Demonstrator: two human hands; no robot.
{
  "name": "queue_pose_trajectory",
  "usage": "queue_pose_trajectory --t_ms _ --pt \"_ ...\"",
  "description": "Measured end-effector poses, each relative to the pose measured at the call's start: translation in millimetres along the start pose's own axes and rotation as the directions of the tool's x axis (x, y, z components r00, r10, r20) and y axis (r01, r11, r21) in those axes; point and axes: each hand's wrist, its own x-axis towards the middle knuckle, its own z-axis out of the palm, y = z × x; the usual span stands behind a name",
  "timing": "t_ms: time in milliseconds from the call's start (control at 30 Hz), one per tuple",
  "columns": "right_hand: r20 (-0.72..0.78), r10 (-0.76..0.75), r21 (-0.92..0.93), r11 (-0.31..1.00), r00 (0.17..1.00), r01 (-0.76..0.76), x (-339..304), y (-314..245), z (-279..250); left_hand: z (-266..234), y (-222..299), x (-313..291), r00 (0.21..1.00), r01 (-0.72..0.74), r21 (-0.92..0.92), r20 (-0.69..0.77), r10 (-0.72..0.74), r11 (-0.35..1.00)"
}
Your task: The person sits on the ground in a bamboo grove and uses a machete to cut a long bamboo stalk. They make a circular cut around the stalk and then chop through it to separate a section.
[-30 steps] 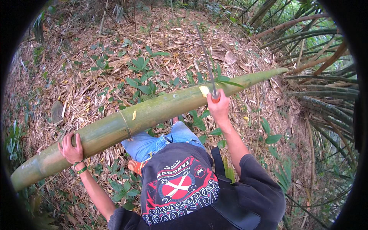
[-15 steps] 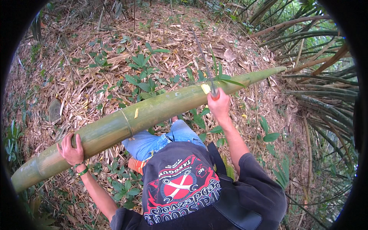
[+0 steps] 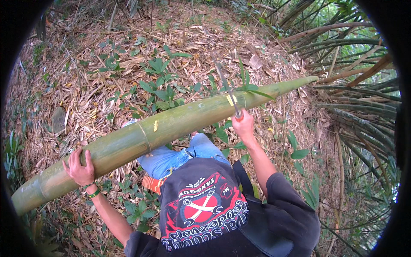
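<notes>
Seemingly for steadiness, the tapering green bamboo stem (image 3: 184,118) is pressed by the spread left hand (image 3: 81,170), the orange-handled grey metal blade (image 3: 224,81) gripped by the right hand (image 3: 243,125).

Dark graphic T-shirt (image 3: 203,210), blue jeans (image 3: 165,162)

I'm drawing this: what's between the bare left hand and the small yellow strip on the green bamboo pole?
Head view: a thin brownish joint ring on the pole.

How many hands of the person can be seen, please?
2: the left hand rests on the bamboo culm, toward its left end; the right hand grips the orange handle of a long blade.
</notes>
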Motion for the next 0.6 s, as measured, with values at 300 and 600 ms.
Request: queue_pose_trajectory --t_ms 300,600 --pt "0.003 -0.036 0.126 0.991 0.999 0.036 17.3 -61.1 -25.4 -3.3 -0.1 -3.8 1.000 0.021 0.002 0.013 -0.021 1.000" --pt "0.082 0.058 -0.166 0.985 0.995 -0.044 25.3 90.7 43.6 -4.4 1.6 3.5 1.000 -0.018 0.003 -0.005 0.018 1.000"
